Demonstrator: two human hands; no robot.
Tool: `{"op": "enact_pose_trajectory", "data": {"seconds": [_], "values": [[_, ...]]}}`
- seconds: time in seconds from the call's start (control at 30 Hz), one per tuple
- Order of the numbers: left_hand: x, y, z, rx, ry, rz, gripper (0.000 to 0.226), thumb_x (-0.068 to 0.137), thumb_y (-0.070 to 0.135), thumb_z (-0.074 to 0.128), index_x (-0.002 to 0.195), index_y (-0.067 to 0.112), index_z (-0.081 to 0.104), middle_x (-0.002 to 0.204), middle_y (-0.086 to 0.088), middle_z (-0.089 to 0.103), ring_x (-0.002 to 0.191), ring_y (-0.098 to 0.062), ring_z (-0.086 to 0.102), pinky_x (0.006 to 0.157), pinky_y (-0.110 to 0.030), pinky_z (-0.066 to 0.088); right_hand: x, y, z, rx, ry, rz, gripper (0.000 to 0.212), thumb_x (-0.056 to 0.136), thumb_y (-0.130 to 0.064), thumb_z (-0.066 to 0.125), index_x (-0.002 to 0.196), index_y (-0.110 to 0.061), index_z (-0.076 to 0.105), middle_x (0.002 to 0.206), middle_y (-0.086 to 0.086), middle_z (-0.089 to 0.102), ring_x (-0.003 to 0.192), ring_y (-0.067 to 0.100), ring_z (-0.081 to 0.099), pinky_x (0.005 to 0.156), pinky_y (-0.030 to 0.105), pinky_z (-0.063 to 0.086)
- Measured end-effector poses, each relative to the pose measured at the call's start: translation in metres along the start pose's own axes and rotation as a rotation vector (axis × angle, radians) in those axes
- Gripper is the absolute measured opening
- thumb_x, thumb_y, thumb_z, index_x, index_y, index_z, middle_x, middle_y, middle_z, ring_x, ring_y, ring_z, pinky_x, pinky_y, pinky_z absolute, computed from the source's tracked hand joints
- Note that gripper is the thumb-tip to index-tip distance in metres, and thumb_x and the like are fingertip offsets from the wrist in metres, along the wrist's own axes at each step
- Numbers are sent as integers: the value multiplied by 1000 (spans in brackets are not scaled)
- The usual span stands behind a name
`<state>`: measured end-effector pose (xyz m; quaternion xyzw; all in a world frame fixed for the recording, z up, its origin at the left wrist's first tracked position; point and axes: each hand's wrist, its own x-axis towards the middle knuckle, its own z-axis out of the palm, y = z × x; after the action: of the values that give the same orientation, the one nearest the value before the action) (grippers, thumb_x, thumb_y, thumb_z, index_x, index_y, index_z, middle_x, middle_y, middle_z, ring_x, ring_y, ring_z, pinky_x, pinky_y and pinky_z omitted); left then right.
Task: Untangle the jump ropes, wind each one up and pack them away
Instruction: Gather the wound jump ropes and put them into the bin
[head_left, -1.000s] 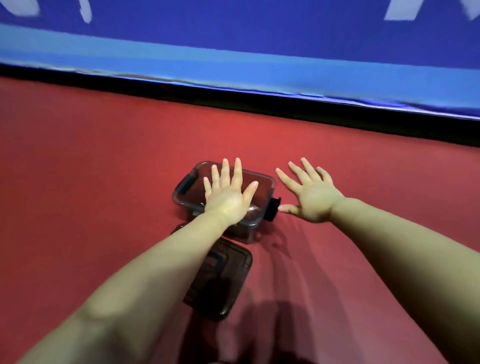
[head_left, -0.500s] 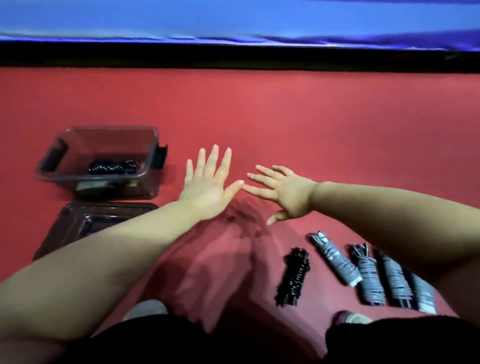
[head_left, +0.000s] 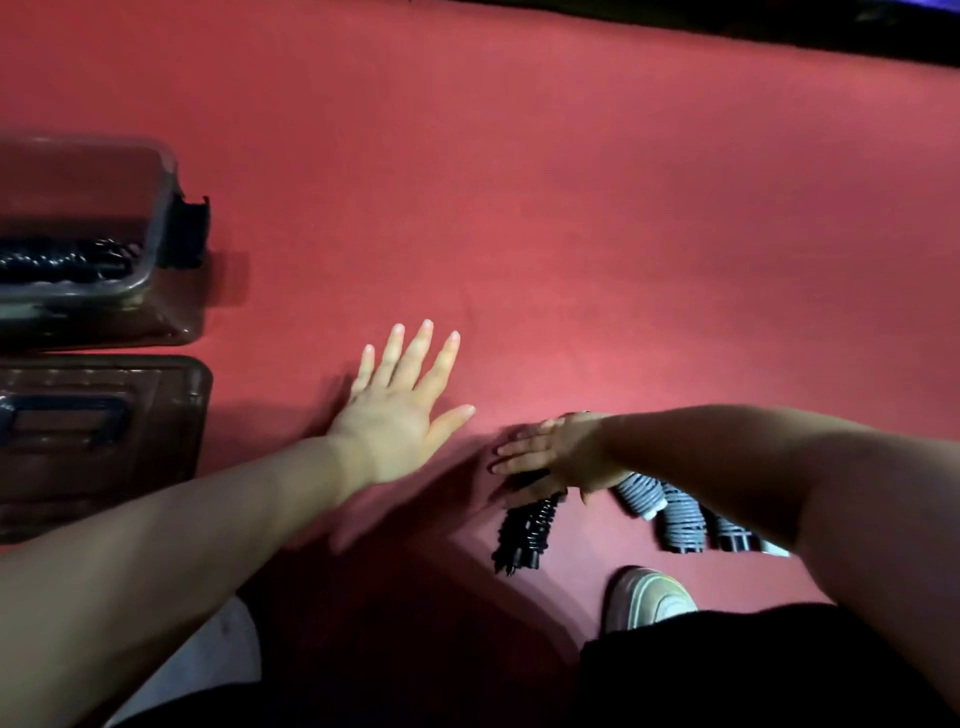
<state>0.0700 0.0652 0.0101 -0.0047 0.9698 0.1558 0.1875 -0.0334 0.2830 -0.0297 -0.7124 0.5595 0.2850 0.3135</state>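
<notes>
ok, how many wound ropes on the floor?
4: a black rope under the right hand, and three grey ropes in a row beside it. A pale sliver past them may be a fifth, mostly hidden.

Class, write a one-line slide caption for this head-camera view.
Right hand over a wound black rope beside grey bundles, left hand spread over the red floor, storage box at left.
</notes>
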Motion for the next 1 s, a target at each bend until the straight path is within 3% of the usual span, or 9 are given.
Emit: {"op": "enact_pose_trajectory", "data": {"seconds": [0.07, 0.13, 0.2, 0.33, 0.53, 0.63, 0.77, 0.87, 1.0], "values": [[5, -1, 3, -6, -7, -2, 71, 94, 58, 17, 145, 30, -24, 155, 1, -27, 141, -22, -28, 116, -42, -14, 3, 3, -2, -50, 47, -86, 79, 86, -19, 62, 148, -36, 17, 158, 8, 13, 144, 31, 14, 111, 45, 25], [9, -3, 5, -7, -15, 1, 70, 94, 58, 16, 145, 30, -24, 155, 1, -27, 141, -22, -28, 117, -42, -13, 5, 8, 1, -83, 164, -136, 79, 81, -6, 63, 145, -37, 29, 145, 12, 40, 130, 35, 41, 90, 43, 46], [11, -7, 7, -14, -26, -2, 70, 94, 58, 16, 145, 30, -24, 155, 1, -27, 141, -22, -27, 117, -41, -14, 9, 13, 5, -78, 203, -156, 86, 75, 2, 65, 143, -39, 32, 125, 11, 55, 109, 34, 56, 72, 37, 51], [16, -21, 3, -56, -9, -44, 70, 95, 58, 17, 145, 29, -24, 155, 0, -27, 141, -22, -28, 115, -39, -15, 24, 18, -2, -26, 187, -149, 68, 89, -7, 44, 146, -38, 25, 124, 14, 48, 110, 35, 48, 79, 42, 49], [7, -80, -42, -98, 213, -154, 71, 93, 62, 18, 136, 32, -30, 154, -1, -29, 140, -21, -30, 115, -39, -17, 50, 32, -60, 117, 654, 178, 63, 86, -36, 44, 145, -34, 22, 100, 7, 52, 78, 20, 58, 55, 22, 49], [-4, -135, -76, -165, 466, -265, 77, 82, 69, 12, 139, 31, -24, 157, -4, -21, 143, -24, -24, 113, -38, -17, 61, 58, -121, 95, 823, 276, 55, 93, -48, 31, 144, -28, 28, 105, 9, 51, 84, 23, 58, 64, 23, 49], [-32, -234, -114, -220, 773, -567, 71, 97, 49, 32, 152, 16, 1, 159, -14, -5, 145, -34, -10, 115, -49, -8, 87, 84, -216, 234, 1066, 392, 60, 90, -43, 40, 145, -27, 24, 113, 17, 48, 96, 36, 53, 74, 39, 54], [-50, -305, -122, -216, 742, -810, 68, 99, 45, 28, 152, 14, 0, 159, -15, -4, 145, -34, -10, 116, -50, -7, 122, 97, -295, 221, 1146, 410, 63, 89, -39, 49, 146, -24, 28, 115, 18, 48, 101, 37, 50, 79, 40, 50], [-56, -368, -117, -176, 626, -933, 67, 99, 47, 22, 151, 14, -4, 159, -14, -6, 145, -32, -12, 117, -49, -8, 198, 104, -387, 277, 936, 401, 73, 90, -28, 58, 149, -33, 15, 126, 14, 37, 117, 33, 38, 91, 40, 44]]}}
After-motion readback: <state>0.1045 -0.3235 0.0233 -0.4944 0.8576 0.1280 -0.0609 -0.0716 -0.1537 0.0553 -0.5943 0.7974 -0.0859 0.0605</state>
